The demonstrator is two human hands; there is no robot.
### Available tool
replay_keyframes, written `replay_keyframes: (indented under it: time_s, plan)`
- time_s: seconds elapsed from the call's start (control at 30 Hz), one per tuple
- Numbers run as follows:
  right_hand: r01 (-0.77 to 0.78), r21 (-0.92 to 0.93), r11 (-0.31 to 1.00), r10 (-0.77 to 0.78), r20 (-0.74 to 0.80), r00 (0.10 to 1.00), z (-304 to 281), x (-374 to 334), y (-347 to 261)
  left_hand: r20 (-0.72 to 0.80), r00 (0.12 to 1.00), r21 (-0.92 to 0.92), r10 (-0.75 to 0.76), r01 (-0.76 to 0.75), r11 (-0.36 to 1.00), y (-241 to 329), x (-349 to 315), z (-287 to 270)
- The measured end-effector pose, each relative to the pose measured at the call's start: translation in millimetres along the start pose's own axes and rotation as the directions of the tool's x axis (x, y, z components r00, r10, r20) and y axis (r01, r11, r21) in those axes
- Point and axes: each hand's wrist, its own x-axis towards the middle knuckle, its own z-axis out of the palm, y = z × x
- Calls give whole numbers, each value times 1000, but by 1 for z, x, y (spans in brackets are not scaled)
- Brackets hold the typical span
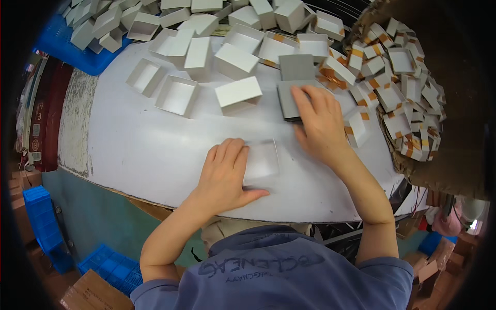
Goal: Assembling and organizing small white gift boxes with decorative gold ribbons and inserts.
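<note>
A small white open-topped box (262, 161) sits on the white table in front of me. My left hand (223, 173) is closed on its left side, with the thumb along the near edge. Further right and farther away, my right hand (321, 121) rests its fingers on a dark grey stack of flat square pieces (288, 101); its thumb is spread apart toward me. Another grey square stack (296, 67) lies directly behind that one. A white box on its side (238, 94) stands left of the grey stacks.
Several white boxes (199, 58) are heaped across the back. At the right, a cardboard carton (390, 142) holds many white boxes with orange-brown tape strips. A blue crate (62, 44) stands at the back left. The table's near edge (155, 199) curves before my body; blue crates (111, 268) stand below.
</note>
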Motion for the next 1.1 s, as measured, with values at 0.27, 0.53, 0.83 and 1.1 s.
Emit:
replay_keyframes:
  time_s: [0.27,0.53,0.83,1.1]
  plan:
    - [121,39,992,-106,-276,955,-42,-9,8,-78,995,-227,65,-81,971,7,-2,37]
    - [80,478,875,-260,323,910,-49,-85,-49,-22,999,-493,27,-35,869,21,3,50]
    - [-319,122,940,326,-45,944,-46,-119,39,280,928,39,244,-265,963,16,-4,9]
    - [-632,726,269,380,524,763,-14,-69,-35,-83,946,-454,312,-315,834,-2,9,42]
